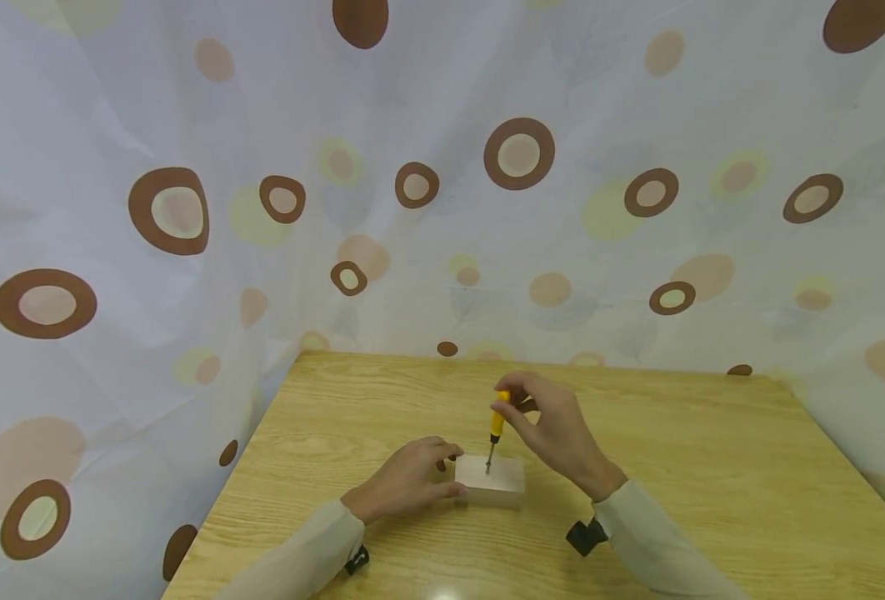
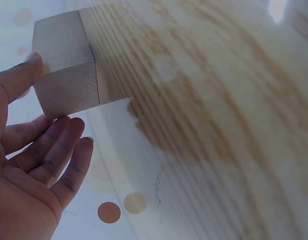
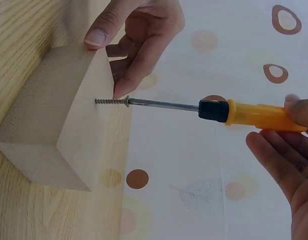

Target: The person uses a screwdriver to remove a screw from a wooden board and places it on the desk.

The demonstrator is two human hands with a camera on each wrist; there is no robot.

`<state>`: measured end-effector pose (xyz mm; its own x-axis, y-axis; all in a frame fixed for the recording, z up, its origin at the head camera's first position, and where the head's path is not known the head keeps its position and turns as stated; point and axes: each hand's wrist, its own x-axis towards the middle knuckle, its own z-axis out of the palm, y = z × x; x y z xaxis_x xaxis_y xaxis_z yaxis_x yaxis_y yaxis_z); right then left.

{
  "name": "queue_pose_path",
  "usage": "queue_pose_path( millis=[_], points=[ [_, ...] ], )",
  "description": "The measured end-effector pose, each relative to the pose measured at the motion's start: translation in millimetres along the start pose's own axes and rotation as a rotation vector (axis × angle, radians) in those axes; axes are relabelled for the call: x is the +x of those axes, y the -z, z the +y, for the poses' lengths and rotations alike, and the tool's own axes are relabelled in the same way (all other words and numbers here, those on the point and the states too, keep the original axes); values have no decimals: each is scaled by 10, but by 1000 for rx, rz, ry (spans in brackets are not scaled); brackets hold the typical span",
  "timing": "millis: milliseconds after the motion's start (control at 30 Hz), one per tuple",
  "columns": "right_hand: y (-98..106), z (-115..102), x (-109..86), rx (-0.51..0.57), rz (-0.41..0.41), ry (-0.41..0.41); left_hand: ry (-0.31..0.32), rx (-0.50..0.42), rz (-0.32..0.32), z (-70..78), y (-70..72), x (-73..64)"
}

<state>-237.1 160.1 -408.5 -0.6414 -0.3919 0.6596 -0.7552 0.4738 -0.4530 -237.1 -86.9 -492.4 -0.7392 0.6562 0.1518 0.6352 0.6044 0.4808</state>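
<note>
A pale wooden block (image 1: 490,493) lies on the table in front of me. My left hand (image 1: 411,479) grips its left end, thumb on the near side and fingertips on the far side. Out of the block's top face stands a screw (image 3: 112,101), most of its thread showing in the right wrist view. A screwdriver (image 3: 259,116) with a yellow handle and black collar has its tip at the screw head, shaft nearly in line with the screw. My right hand (image 1: 558,429) pinches the top of that handle between thumb and fingers, above the block.
Wood-grained table (image 1: 712,467) spreads around the block. A white curtain (image 1: 442,242) with brown and yellow circles hangs behind it and along both sides. Dark wrist straps or mounts (image 1: 587,537) show under the sleeves.
</note>
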Motion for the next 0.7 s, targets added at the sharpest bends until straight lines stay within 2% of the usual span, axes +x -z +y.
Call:
queue_pose_path(
  millis=[100, 233, 500, 700],
  points=[
    [14, -22, 6, 24, -44, 17, -8, 1, 3, -9, -2, -2],
    [14, -29, 14, 29, -59, 23, -18, 2, 3, -14, 0, -3],
    [-2, -13, 2, 22, -49, -48, -1, -4, -5, -8, -1, 9],
    [17, -14, -1, 52, -78, -33, -48, 82, 7, -16, -31, 19]
  ],
)
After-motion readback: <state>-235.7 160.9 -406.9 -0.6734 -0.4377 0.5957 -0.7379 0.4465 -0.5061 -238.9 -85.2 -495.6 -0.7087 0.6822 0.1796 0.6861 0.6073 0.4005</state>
